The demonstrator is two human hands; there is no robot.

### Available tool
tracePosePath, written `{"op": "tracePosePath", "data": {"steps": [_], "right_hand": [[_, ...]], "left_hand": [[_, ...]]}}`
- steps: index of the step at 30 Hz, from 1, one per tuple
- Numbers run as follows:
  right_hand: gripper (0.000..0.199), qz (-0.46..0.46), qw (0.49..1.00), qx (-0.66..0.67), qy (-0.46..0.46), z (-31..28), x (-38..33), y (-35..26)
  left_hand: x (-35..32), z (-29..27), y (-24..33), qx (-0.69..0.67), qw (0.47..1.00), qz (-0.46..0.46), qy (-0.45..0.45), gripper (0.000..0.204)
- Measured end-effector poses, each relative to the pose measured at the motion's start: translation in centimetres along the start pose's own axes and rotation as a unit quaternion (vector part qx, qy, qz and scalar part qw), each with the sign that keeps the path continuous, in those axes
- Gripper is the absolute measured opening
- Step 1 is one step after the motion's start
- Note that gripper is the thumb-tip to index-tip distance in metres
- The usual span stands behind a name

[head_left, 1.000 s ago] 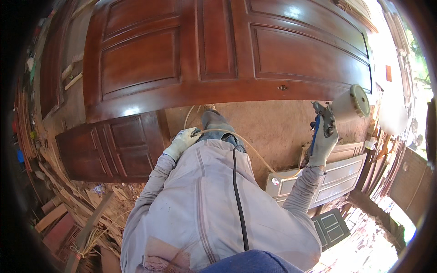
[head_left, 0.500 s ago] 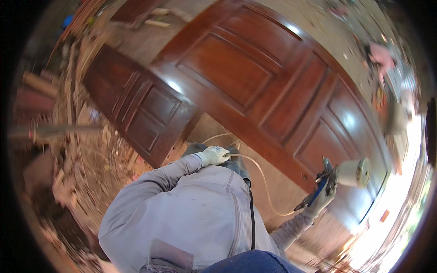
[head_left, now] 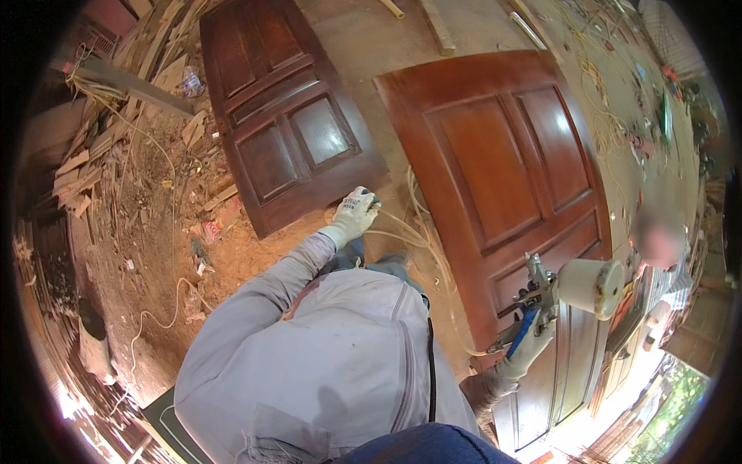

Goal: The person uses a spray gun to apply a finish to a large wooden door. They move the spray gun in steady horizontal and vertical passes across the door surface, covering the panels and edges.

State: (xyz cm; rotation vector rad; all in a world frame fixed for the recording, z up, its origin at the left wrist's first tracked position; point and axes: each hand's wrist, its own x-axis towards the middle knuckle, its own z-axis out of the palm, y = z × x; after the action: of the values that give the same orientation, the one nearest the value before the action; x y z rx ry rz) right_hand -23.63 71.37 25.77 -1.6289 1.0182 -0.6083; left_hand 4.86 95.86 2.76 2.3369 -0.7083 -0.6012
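My right hand (head_left: 533, 346), in a pale work glove, grips a metal spray gun (head_left: 539, 294) with a blue handle part. Its whitish cup (head_left: 583, 286) points to the right, over the lower part of a glossy reddish-brown panelled door (head_left: 483, 170). Gloved as well, my left hand (head_left: 355, 215) is closed on a thin yellowish air hose (head_left: 417, 238), which runs toward the gun. Just beyond that hand lies the near end of a darker panelled door (head_left: 270, 131). The left fingertips are partly hidden.
Wood scraps (head_left: 85, 174) and litter cover the dirt floor at left, beside a post (head_left: 135, 87). Loose battens (head_left: 437, 27) lie at the back. Tangled hose (head_left: 599, 93) spreads at far right. Another person (head_left: 674, 288) is at the right edge.
My view has turned, so both doors now stand more upright in the picture. My left hand has moved forward with the hose, near the darker door. My right hand still holds the spray gun.
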Motion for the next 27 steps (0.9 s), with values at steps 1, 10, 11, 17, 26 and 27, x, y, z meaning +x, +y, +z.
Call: {"op": "tracePosePath", "data": {"steps": [1, 10, 11, 17, 26, 27], "right_hand": [[0.043, -0.012, 0.999, -0.037, -0.004, 1.8, 0.6, -1.0], [0.047, -0.007, 0.988, -0.088, -0.128, 15.4, 2.2, -8.0], [0.049, -0.017, 0.982, -0.073, -0.172, 16.7, 2.5, -8.7], [0.045, -0.063, 0.974, -0.078, -0.201, 23.7, 5.3, -11.1], [0.039, -0.106, 0.965, 0.002, -0.240, 38.2, 15.5, -12.9], [0.040, -0.108, 0.956, 0.047, -0.270, 39.7, 17.1, -13.0]], "left_hand": [[0.3, -0.7, -0.7, -0.039, 0.999, 0.004, 0.037, 0.022], [1.9, -10.0, -6.1, -0.286, 0.929, -0.082, 0.221, 0.024], [2.2, -11.3, -6.3, -0.260, 0.928, -0.046, 0.265, 0.024], [4.9, -17.1, -7.4, -0.259, 0.908, 0.019, 0.330, 0.026], [12.2, -20.1, -12.8, -0.266, 0.899, -0.052, 0.343, 0.023], [13.7, -20.1, -13.6, -0.250, 0.906, -0.087, 0.329, 0.026]]}}
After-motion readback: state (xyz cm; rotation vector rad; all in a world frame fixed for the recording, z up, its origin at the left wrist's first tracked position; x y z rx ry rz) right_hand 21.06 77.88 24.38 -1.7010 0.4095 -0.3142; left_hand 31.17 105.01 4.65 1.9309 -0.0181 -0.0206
